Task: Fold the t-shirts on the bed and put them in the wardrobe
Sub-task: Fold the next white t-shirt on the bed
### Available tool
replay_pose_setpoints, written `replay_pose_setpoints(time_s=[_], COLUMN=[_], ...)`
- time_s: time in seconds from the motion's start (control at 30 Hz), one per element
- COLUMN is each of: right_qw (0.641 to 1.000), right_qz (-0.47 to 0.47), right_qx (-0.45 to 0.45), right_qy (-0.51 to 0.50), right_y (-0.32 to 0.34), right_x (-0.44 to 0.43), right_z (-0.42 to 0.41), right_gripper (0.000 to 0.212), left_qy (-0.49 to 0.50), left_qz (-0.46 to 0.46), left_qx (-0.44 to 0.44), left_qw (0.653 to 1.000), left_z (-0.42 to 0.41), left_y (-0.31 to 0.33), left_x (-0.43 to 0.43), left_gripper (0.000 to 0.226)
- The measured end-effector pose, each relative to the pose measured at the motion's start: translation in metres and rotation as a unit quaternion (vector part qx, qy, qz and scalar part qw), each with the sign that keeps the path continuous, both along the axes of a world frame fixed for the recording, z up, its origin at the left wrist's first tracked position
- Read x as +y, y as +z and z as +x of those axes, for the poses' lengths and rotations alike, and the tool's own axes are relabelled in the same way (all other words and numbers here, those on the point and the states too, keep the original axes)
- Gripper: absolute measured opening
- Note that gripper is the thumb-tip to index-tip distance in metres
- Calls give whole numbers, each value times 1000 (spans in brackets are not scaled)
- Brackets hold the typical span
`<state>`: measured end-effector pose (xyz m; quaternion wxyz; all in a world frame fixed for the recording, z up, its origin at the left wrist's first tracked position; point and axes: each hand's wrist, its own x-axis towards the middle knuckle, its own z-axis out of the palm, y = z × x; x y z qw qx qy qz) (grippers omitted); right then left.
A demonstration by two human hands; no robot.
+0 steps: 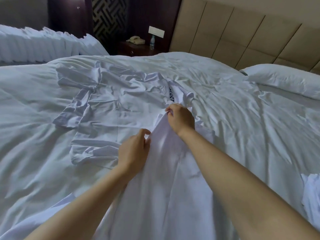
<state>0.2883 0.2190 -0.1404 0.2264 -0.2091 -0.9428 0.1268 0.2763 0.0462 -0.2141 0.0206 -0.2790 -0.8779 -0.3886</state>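
- A crumpled white t-shirt with dark lettering (pixel 170 95) lay just beyond the hands, and its near hem touched the held garment.
- More creased white t-shirts (pixel 93 104) were spread to the left of it, overlapping one another on the duvet.
- Another bunch of white cloth (pixel 311 196) sat at the right edge of the view, near the right forearm; what kind of garment it was could not be told.
- The held white t-shirt (pixel 164 179) ran from the bottom of the view up between both forearms, lifted into a ridge over the bed.
- The right hand (pixel 181 118) pinched the top of that ridge with curled fingers.
- The left hand (pixel 134 148) gripped the same fabric just below and to the left, thumb and fingers closed on a fold.
- Bare duvet lay open on the right, between the shirts and a white pillow (pixel 285 80) against the padded beige headboard (pixel 242 32).
- The left part of the bed (pixel 26 101) was also wrinkled white duvet with nothing on it.
- Beyond the far edge stood a dark nightstand (pixel 138 49) with a telephone (pixel 136 39) and a water bottle (pixel 152 42).
- A second bed with white bedding (pixel 43 42) stood at the far left, and a dark patterned wall panel (pixel 109 16) rose behind.
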Motion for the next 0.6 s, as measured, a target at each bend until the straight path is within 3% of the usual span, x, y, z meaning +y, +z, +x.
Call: replay_pose_setpoints(time_s=[0.17, 0.27, 0.37, 0.43, 0.6], right_qw=[998, 1000, 999, 998, 984], right_qz=[-3, 0, -26, -42, -66], right_qx=[-57, -7, 20, -14, -166], right_qy=[6, -13, -40, -37, 21], right_y=[-43, -64, -68, -67, -56], right_x=[4, 2, -1, -1, -22], right_z=[-26, -27, -25, -20, 23], right_gripper=[27, 34, 16, 11, 40], left_qy=[-23, -13, -9, -5, -50], left_qz=[60, 48, 44, 41, -44], left_qx=[59, 70, 86, 88, 43], left_qw=[996, 996, 995, 995, 997], left_z=[-3, -5, -3, -2, 0], left_y=[-23, -26, -27, -27, -19], left_x=[-1, 0, 1, 1, -2], left_gripper=[26, 19, 16, 16, 30])
